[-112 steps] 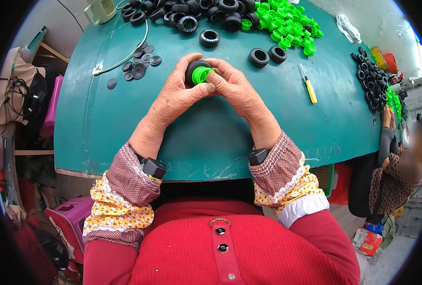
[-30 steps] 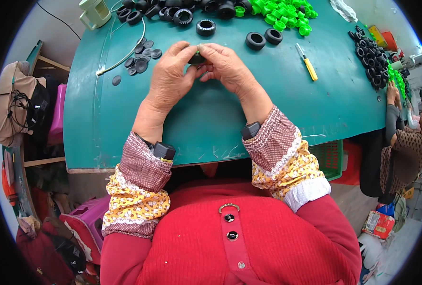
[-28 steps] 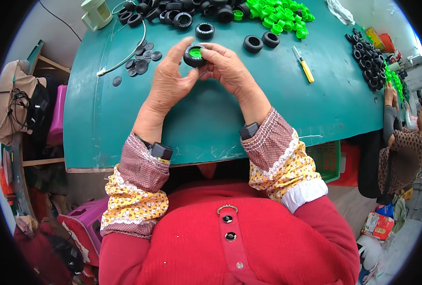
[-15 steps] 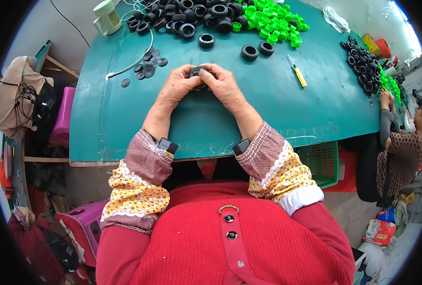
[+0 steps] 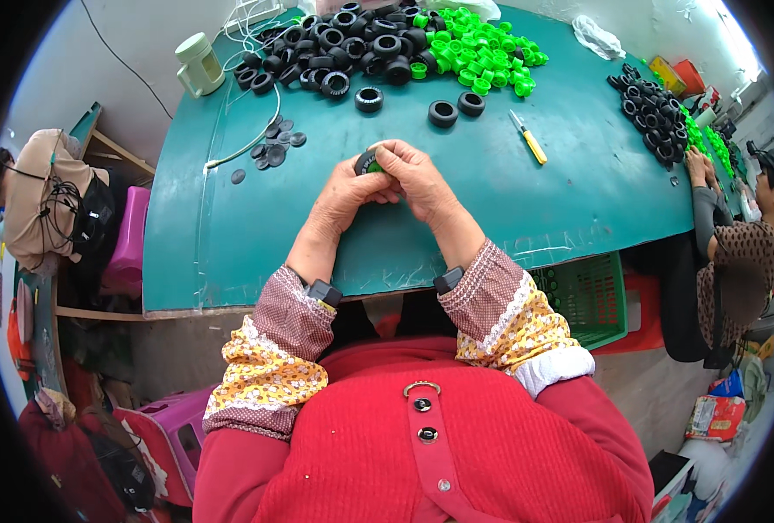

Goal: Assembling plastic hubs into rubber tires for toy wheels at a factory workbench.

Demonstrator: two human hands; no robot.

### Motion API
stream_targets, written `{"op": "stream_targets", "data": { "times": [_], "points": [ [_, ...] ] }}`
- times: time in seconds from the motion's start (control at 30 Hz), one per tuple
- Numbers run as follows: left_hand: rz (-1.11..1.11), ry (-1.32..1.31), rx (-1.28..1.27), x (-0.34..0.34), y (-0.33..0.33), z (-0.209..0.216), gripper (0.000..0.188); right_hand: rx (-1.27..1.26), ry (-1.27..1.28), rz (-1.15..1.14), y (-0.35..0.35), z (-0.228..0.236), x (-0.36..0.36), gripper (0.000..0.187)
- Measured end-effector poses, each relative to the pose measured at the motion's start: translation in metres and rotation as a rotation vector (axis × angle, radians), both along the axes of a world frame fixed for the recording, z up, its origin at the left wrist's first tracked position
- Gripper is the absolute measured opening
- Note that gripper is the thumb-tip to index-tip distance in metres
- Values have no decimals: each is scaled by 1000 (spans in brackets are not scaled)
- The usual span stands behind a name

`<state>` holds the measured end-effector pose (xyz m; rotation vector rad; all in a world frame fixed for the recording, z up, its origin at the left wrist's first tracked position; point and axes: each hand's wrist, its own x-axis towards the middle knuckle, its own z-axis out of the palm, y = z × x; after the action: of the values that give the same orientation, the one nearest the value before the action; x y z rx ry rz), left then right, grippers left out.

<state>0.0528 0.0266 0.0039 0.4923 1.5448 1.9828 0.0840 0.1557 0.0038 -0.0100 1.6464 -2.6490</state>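
Observation:
A small black toy tyre with a bit of green wheel hub showing inside it is held between both hands above the table. My left hand is closed on its left and lower side, thumb laid across the front. From the right, my right hand grips the same tyre, its thumb at the top edge. The fingers hide most of the hub, so how deep it sits cannot be made out. Beyond the hands lie a single loose tyre and a pair of tyres.
Piled tyres and green hubs cover the far side of the green table. Flat black discs, a white cable, a cup and a yellow-handled screwdriver lie around. At right a co-worker handles similar parts.
The tyre has been tilted in my hands, and green now shows inside it. My view has shifted slightly, moving the whole table in the picture.

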Motion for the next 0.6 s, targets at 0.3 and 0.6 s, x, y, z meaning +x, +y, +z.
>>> {"op": "stream_targets", "data": {
  "times": [0.3,0.6],
  "points": [
    [58,101,-129,-3,11,-2,19,-66,-27,7,6,-8,-2,19],
    [80,-95,-244,-35,-1,8,21,403,500,-490,34,70,14,27]
  ]
}}
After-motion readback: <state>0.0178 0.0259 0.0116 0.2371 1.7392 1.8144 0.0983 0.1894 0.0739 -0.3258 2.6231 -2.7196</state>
